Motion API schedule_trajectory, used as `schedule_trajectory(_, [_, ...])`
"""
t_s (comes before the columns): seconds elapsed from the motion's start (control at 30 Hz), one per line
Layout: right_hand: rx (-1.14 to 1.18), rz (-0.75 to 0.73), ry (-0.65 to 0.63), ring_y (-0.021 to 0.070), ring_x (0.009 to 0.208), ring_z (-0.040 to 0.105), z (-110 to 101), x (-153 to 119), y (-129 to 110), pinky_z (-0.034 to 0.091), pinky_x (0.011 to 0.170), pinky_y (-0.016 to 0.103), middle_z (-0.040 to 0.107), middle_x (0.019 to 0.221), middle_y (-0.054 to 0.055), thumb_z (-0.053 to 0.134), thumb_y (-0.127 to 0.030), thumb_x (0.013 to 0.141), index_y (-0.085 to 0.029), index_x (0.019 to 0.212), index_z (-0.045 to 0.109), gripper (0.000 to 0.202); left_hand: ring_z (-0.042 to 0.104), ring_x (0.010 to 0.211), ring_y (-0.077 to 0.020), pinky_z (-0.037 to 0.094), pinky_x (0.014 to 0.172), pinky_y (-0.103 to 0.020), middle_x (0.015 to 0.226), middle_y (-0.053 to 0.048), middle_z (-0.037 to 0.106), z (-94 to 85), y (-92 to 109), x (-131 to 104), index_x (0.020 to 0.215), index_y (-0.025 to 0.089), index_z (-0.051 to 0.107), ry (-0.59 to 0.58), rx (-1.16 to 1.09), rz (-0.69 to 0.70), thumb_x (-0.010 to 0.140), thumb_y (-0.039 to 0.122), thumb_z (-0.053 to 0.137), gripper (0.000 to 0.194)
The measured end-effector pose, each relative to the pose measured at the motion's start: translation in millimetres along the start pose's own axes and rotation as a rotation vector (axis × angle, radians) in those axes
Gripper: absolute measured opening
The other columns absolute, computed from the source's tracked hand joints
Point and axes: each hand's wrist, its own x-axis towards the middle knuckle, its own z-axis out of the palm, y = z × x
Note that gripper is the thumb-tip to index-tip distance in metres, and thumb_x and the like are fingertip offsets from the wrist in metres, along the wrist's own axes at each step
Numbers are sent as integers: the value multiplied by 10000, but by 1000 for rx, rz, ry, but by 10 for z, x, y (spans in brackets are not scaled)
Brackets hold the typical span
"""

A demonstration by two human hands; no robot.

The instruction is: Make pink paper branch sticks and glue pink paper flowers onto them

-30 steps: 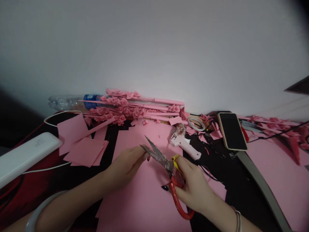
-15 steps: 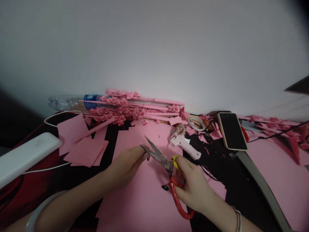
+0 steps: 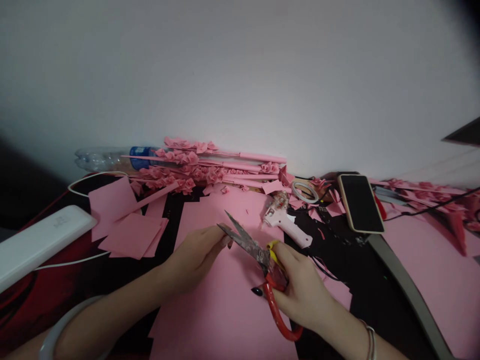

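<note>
My right hand is closed round the red and yellow handles of a pair of scissors, whose stained blades stand apart and point up and to the left. Beside the lower blade's tip, the fingertips of my left hand are pressed together; what they pinch, if anything, is hidden. Both hands are over large pink paper sheets. Beyond the scissors lies a pale pink glue gun with a stained nozzle end.
Pink paper flowers and a plastic bottle lie along the wall. Pink squares and a white device with a cable are at the left. A tape roll and a phone are at the right.
</note>
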Motion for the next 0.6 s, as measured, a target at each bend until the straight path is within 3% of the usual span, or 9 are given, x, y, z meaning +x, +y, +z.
schedule_trajectory(0.6, [24,8,-6,131,570,361,8,-11,7,272,515,250,418,697,-31,626,-240,691,-237,745,331,300,514,623,-124,373,582,-236,729,19,548,-2,5,6,830,204,470,-16,-16,-3,981,196,305,223])
